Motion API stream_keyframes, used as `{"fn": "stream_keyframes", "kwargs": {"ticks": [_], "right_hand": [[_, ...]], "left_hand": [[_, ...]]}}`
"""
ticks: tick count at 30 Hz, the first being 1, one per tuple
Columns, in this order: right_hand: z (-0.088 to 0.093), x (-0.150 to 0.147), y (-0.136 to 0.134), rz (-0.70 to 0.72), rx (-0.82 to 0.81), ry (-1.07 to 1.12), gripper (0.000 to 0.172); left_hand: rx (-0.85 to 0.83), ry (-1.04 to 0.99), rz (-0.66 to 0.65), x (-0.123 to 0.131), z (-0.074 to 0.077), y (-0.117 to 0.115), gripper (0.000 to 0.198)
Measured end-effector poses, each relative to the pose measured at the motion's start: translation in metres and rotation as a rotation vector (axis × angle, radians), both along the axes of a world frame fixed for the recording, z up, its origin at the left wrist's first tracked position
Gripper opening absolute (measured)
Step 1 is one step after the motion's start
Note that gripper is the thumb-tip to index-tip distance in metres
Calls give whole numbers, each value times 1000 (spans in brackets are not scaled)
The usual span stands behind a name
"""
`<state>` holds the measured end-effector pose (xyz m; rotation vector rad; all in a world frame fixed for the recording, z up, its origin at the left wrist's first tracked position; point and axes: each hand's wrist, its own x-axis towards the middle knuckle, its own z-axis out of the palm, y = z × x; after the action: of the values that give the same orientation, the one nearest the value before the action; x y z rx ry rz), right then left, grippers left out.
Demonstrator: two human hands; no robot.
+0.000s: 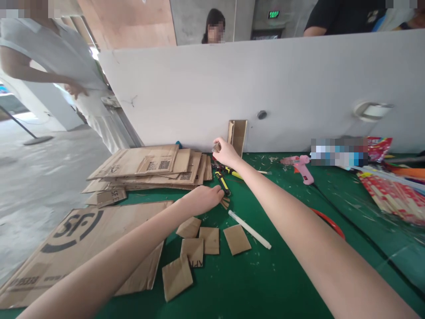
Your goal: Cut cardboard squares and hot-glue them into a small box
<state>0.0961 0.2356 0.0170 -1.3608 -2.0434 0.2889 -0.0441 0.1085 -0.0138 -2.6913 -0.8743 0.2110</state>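
Reaching by the cardboard stack [149,161] edge, hands [209,198] [228,153] leave foreground table [262,283] open.

"SF" marks the cardboard sheet [89,239] at lower left and the small piece [106,197] above it; the sign [274,14] at top reads "EXIT".

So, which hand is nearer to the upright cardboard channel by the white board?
Right: the right hand is just left of the cardboard channel; the left hand is farther away, nearer the person.

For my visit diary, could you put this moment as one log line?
left hand: at small brown strips; right hand: holding small brown piece; nearby: yellow-black tool, cardboard squares, white stick, pink glue gun
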Motion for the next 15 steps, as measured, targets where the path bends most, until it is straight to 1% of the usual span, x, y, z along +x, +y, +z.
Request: {"fn": "stream_keyframes", "kwargs": {"ticks": [2, 3, 7, 10, 12, 15], "right_hand": [[5, 3, -2, -2, 5, 57, 37], [8, 6, -4, -4, 7, 80, 36], [19, 19, -15, 8, 15, 154, 29], [27, 30, -30, 10, 28, 217, 29], [31, 37, -43, 11, 14, 260, 30], [35, 50, -63, 62, -94, 382, 32]], "left_hand": [[-11, 14, 0, 0, 2, 0, 19], [-39, -12, 27, -1, 3, 1, 19], [-193, -218, 220, -8, 11, 9, 21], [-215, -279, 303, -9, 19, 19, 25], [-203, -288, 342, -2, 24, 27, 26], [-159, -303, 447, 18, 34, 41, 28]]}}
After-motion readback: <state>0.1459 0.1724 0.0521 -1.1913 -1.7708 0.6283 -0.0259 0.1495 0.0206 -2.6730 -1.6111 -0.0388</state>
